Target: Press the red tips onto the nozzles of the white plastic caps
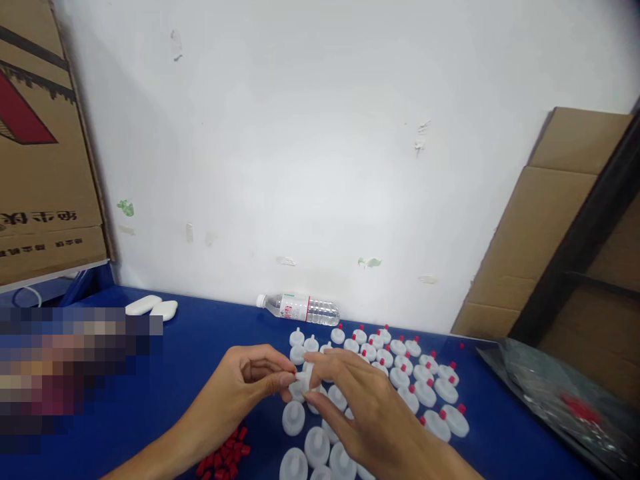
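Note:
Between the fingertips of my right hand (pixel 355 393) is a white round lid with a nozzle (pixel 307 379), its nozzle pointing left. My left hand (pixel 257 375) pinches a small red cap (pixel 294 373), mostly hidden by the fingers, against that nozzle tip. Below my left forearm lies a pile of loose red caps (pixel 231 455). Under and around my hands stand many white lids with bare nozzles (pixel 293 418), partly covered by my right hand. To the right, several rows of white lids wear red tips (pixel 437 425).
A clear water bottle (pixel 320 311) lies along the wall. Two white rounded objects (pixel 164 310) rest at the left. A printed cardboard box (pixel 45 173) stands left, a cardboard sheet (pixel 540 227) leans right. Near it lies a plastic bag (pixel 560 383) with something red inside.

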### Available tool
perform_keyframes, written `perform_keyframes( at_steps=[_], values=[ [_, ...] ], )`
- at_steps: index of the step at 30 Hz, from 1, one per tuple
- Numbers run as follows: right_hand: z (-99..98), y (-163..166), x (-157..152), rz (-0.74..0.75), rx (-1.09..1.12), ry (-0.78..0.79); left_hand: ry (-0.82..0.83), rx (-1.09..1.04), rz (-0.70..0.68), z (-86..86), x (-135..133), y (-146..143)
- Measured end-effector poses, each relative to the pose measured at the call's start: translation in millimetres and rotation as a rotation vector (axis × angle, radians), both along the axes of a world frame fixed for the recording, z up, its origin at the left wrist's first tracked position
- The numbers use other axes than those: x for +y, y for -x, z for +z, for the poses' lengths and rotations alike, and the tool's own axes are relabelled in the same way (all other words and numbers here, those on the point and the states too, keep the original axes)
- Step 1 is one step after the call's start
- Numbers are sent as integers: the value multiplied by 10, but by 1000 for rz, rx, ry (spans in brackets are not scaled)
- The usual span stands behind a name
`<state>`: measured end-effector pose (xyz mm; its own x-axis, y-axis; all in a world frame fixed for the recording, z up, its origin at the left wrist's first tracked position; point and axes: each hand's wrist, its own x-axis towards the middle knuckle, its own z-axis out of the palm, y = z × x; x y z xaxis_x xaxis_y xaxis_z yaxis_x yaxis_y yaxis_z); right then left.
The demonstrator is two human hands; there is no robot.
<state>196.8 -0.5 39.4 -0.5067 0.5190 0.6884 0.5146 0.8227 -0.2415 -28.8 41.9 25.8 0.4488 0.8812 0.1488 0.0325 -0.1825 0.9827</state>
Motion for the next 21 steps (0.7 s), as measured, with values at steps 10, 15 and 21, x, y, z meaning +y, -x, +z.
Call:
perform_keyframes(
  at_steps=[10, 15, 21],
  values=[
    [-158, 37, 2, 34, 17, -177, -454, 377, 10, -6, -162, 8],
    [-177, 78, 6, 41, -46, -323, -425, 369, -30, -32, -172, 14],
    [-30, 54, -27, -81, -236, -153, -411, 384, 31, 34, -100, 2]
  ],
)
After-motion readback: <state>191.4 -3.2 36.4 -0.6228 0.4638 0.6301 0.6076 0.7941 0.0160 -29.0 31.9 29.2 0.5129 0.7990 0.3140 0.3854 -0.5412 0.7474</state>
